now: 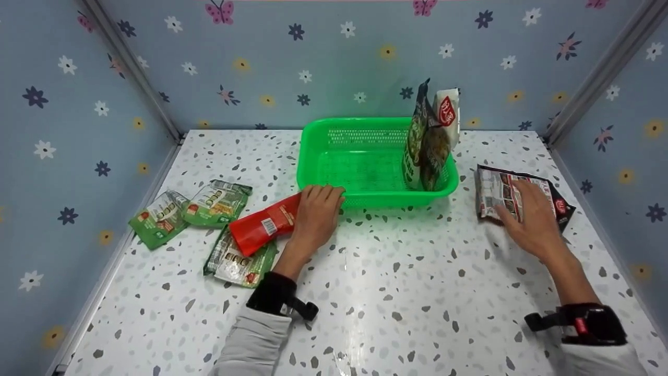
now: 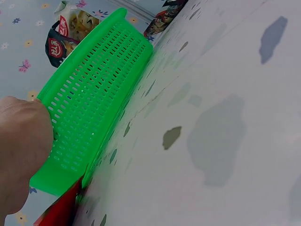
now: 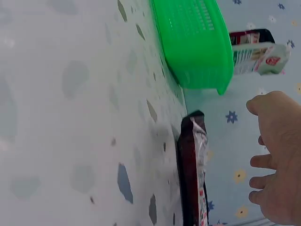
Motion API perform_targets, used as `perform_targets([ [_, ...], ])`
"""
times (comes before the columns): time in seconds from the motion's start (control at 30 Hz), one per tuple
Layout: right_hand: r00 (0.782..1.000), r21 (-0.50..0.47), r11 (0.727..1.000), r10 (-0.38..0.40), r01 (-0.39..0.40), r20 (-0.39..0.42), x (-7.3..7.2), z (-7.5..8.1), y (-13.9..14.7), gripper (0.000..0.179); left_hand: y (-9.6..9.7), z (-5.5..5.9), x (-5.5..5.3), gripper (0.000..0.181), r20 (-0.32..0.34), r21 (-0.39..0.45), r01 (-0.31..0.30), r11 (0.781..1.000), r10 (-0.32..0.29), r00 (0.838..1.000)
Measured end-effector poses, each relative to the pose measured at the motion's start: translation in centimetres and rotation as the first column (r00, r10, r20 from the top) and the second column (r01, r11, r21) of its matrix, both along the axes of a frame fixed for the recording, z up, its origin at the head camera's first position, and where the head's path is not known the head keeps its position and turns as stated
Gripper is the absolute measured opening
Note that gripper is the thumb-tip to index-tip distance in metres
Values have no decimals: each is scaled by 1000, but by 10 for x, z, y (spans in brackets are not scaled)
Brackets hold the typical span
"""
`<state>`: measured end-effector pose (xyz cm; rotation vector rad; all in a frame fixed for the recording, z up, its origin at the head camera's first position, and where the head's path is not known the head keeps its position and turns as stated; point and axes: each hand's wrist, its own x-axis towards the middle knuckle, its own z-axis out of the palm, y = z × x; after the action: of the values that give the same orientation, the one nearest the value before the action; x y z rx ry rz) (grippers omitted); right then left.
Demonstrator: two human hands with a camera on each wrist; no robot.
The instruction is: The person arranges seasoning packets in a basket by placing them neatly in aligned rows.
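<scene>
My left hand (image 1: 317, 214) grips the near rim of a green plastic basket (image 1: 365, 195) at its left corner, fingers bent over the edge. A red packet (image 1: 266, 224) lies beside that hand, partly behind it. In the left wrist view, the hand (image 2: 23, 150) is at the rim of the perforated basket (image 2: 94, 89). My right hand (image 1: 532, 222), fingers spread, hovers over a dark packet with a white label (image 1: 493, 193) on the right of the table; in the right wrist view, this packet (image 3: 192, 174) lies below the hand (image 3: 280, 160).
Two packets, one dark green (image 1: 415, 151) and one white-topped (image 1: 446, 117), stand upright at the basket's right end. Green packets (image 1: 216, 203) lie on the left of the speckled table (image 1: 391, 313), one partly under the red packet. Flower-patterned walls (image 1: 334, 62) enclose the table's back and sides.
</scene>
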<state>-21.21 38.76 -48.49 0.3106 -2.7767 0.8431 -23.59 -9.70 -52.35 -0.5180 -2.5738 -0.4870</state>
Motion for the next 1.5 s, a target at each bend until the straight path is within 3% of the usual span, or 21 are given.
perform_targets([
  [0.2,993,-3,996,-91,91,77,-13,0,40,79,0,1,1,25,-14,-5,0,1000,0,1000],
  [0.33,974,3,986,-163,165,159,-25,3,63,84,0,1,1,25,-16,-5,-1,1000,1,1000],
  [0.6,888,108,948,-317,298,332,-38,6,98,92,-1,1,1,28,12,-16,0,1000,0,1000],
  [0.87,792,119,921,-381,371,477,-45,4,108,98,-1,0,1,30,19,-20,-3,1000,3,1000],
  [1.1,754,41,886,-416,461,508,-44,2,109,97,0,-2,0,27,-17,-22,-5,1000,5,1000],
  [1.17,733,-9,862,-427,508,529,-44,1,108,97,0,-1,0,27,-17,-23,-8,1000,8,1000],
  [1.23,696,-60,821,-439,567,569,-44,1,106,100,0,-1,0,27,-10,-24,-8,1000,8,1000],
  [1.37,620,-152,705,-474,692,625,-44,-2,104,97,0,-1,0,27,4,-23,-7,1000,7,1000],
  [1.43,590,-232,619,-471,751,656,-44,-2,103,85,0,-2,0,27,5,-22,-8,1000,8,1000],
  [1.5,577,-334,515,-438,790,689,-44,-2,103,62,0,-2,1,27,5,-19,-7,1000,7,1000],
])
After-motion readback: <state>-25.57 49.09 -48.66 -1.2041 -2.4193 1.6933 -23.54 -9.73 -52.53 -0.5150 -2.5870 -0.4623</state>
